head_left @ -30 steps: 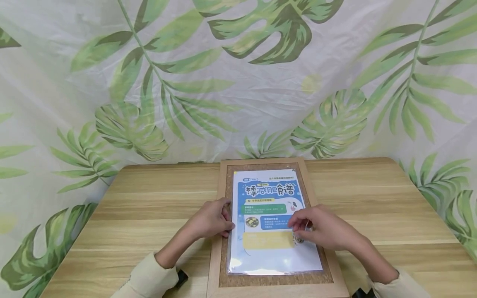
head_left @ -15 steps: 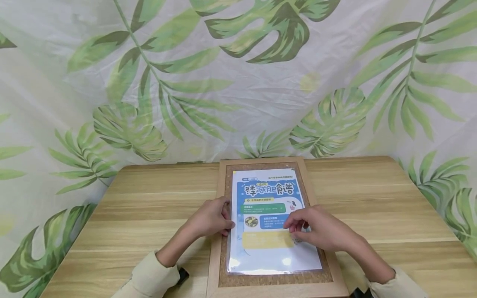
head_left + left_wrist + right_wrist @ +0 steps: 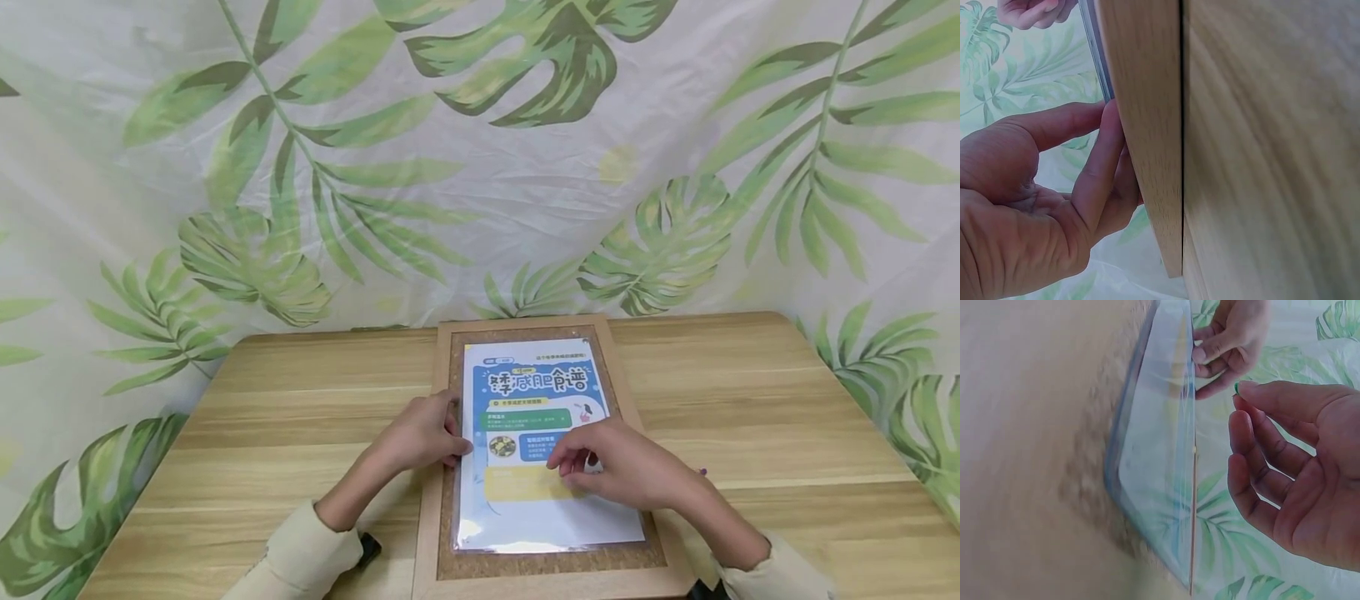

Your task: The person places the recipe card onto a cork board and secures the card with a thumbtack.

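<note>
Right-hand grip: thumb and index finger of your right hand are together, clamped on a small green piece; other fingers loosely bent.
Green piece: at your fingertips, apart from the sheet's surface in the right wrist view; what kind of piece, too small to tell.
Left-hand grip: thumb and fingertips of your left hand come together at the sheet's left edge; I cannot tell whether the edge is pinched between them.
Printed sheet: glossy printed sheet, lying on the corkboard under your right hand, blue title band toward its far end.
Sheet corners: yellow spot far left, small dark spot far right.
Frame: pale wooden frame around the cork, resting on the wood-grain table.
Beyond: leaf-patterned cloth.
</note>
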